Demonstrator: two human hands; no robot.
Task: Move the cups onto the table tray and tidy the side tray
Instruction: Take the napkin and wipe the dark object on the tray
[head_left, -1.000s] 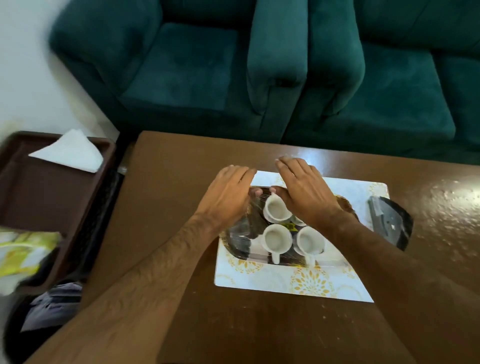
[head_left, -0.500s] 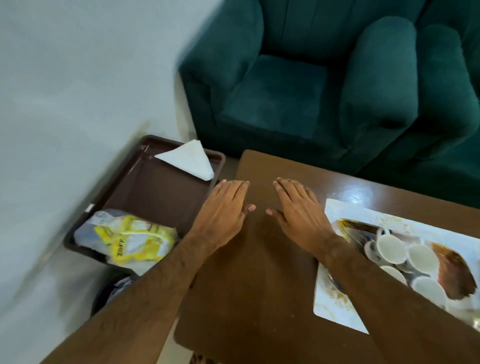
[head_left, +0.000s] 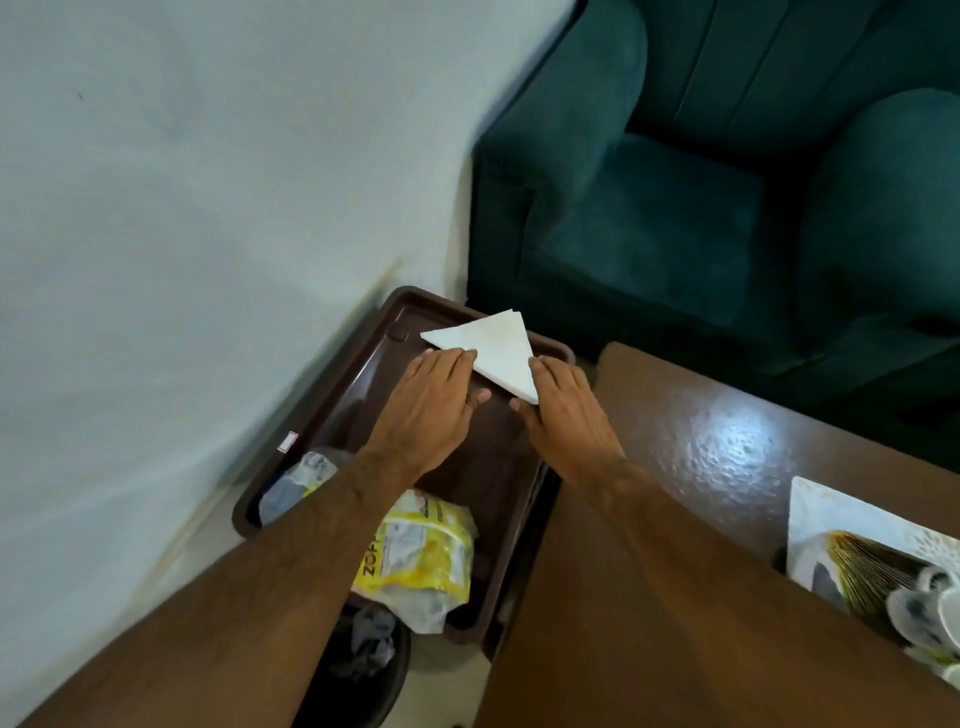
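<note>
The brown side tray (head_left: 363, 374) stands left of the table, by the wall. A folded white napkin (head_left: 493, 348) lies at its far end. My left hand (head_left: 431, 410) and my right hand (head_left: 561, 415) are flat over the tray with straight fingers, their fingertips touching the napkin's near edges. A yellow and clear plastic packet (head_left: 421, 561) lies at the tray's near end, partly under my left forearm. At the far right edge, white cups (head_left: 930, 618) sit on the table tray (head_left: 862, 566), mostly cut off.
The brown table (head_left: 701, 467) fills the lower right, with a white patterned mat (head_left: 815, 514) under the table tray. A dark green armchair (head_left: 675, 208) stands behind. A white wall is on the left. A dark bin (head_left: 363, 670) with crumpled material sits below the side tray.
Both hands left the cups on the table tray and swept left over the table to the side tray, now touching the napkin. The view swung left with them.
</note>
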